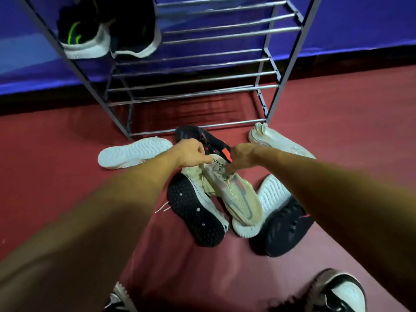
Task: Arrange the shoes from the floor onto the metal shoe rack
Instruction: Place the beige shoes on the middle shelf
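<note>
Red floor (67, 176) underfoot. The metal shoe rack (202, 64) stands on it, backed by a purple wall covering (360, 30).

On the rack's upper left rails sits a black pair with white soles (108, 37), heels toward you.

The loose shoes lie on the floor in front of the rack's bottom bar:
- A white shoe, sole up (135, 152), is beside the rack's front left leg.
- A second white shoe (279, 143) is just beside the front right leg.
- A black shoe with orange marks (202, 137) is just in front of the bottom bar, partly behind your hands.
- Farther out from the rack, a dark-soled shoe (193, 210) lies on its side.
- Also out there, a white-soled shoe (273, 194) is overlapped by a black shoe (281, 228).

The beige shoe (236, 194) is in the middle of that pile, with its toe pointing away from the rack and its collar end nearest it.

Your left hand (191, 154) and right hand (240, 157) both meet at that collar end. Left fingers are curled, pinching the tongue edge. Right fingers are curled into the opening by the laces and gripping there, though the detail is blurred.

Farthest from the rack, at the frame's lower edge, is a black-and-white sneaker (337, 291) on your foot.
</note>
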A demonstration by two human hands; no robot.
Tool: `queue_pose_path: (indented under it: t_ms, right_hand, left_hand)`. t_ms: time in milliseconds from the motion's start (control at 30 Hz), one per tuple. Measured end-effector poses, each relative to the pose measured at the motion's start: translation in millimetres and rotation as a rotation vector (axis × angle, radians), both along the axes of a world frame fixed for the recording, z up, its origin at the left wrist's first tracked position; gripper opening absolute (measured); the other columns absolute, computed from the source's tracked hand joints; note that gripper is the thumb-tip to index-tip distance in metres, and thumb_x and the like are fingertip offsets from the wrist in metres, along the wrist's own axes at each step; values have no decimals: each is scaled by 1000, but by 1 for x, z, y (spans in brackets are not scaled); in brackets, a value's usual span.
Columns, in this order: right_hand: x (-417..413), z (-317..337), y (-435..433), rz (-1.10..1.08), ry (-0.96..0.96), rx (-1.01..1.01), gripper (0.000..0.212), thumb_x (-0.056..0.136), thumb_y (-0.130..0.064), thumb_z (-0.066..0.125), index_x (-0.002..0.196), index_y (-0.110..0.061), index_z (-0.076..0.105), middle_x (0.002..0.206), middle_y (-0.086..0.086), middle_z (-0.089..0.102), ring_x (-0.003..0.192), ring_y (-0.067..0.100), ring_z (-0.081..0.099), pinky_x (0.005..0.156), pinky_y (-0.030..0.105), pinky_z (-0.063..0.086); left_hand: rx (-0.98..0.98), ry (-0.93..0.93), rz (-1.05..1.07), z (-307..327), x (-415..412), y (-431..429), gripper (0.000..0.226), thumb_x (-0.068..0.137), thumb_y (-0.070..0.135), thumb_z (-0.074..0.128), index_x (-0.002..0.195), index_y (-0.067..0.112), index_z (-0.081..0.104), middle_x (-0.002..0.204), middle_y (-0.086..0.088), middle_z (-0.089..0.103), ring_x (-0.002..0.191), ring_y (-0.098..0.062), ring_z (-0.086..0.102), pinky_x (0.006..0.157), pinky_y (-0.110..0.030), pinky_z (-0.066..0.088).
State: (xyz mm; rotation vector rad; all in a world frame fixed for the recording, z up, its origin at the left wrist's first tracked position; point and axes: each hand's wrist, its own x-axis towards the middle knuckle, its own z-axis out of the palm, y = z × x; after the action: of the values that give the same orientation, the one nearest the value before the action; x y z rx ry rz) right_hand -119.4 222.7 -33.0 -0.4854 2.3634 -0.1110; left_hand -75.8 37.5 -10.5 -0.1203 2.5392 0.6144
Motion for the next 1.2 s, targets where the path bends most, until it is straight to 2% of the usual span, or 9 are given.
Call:
queue_pose_path:
  t_ms: [200,333,467,533,633,800,1000,1067,1200]
  right_hand:
    - [12,-37,13,-6,-131,29,32,82,-47,75,99,-19,74,93,-2,69,92,19,63,79,30,46]
    - [20,-49,17,-45,-90,-18,33,87,-34,72,116,-19,69,92,-2,69,86,17,63,71,28,46]
    - [25,-55,19,-43,-24,-7,7,90,-19,64,97,-17,62,85,4,61,82,24,66,65,36,58]
    - [28,-57,23,-45,7,-17,7,90,-14,63,97,-17,61,88,7,63,81,27,69,70,42,63]
    - [29,-55,28,-58,7,-55,13,93,-16,61,104,-21,57,89,7,63,70,26,69,58,38,63]
    - [15,-28,32,-55,32,-79,21,80,-16,68,101,-15,69,101,6,67,91,26,64,70,31,50]
    - [-15,35,25,-52,159,-232,33,94,-34,54,105,-8,70,108,14,71,99,33,65,86,39,54]
    - [-18,54,20,-39,191,-261,32,94,-34,55,104,-9,72,106,12,73,96,31,66,83,38,55]
    - [-16,105,10,24,208,-257,31,96,-37,57,97,-8,68,96,8,66,90,28,60,72,32,45]
  left_hand:
    - [-98,-96,-56,-41,19,14,43,82,48,69,88,6,72,88,-9,69,86,-26,63,76,-35,50]
    - [-18,-119,-25,-56,29,22,55,59,70,64,64,15,64,65,-2,58,66,-19,54,63,-36,45]
    - [13,-56,65,-63,29,27,37,73,49,69,66,13,68,65,-1,62,65,-17,56,73,-41,55]
    - [25,-38,79,-66,28,28,23,82,34,70,73,13,75,75,-1,71,75,-18,64,77,-36,55]
    - [42,-47,117,-65,25,28,12,82,27,72,78,16,78,88,0,76,88,-19,69,81,-30,56]
    - [145,-17,165,-37,7,28,11,81,24,73,70,24,75,70,10,67,69,-10,62,64,-20,48]
    - [318,112,264,12,-15,-3,14,80,25,74,69,18,76,73,-2,73,68,-13,63,71,-28,52]
    - [375,137,266,29,-15,-13,13,81,22,73,72,14,76,75,-6,73,70,-14,64,73,-30,53]
    - [398,134,249,75,-12,-20,28,84,12,67,57,19,66,60,2,59,54,-8,50,54,-17,39]
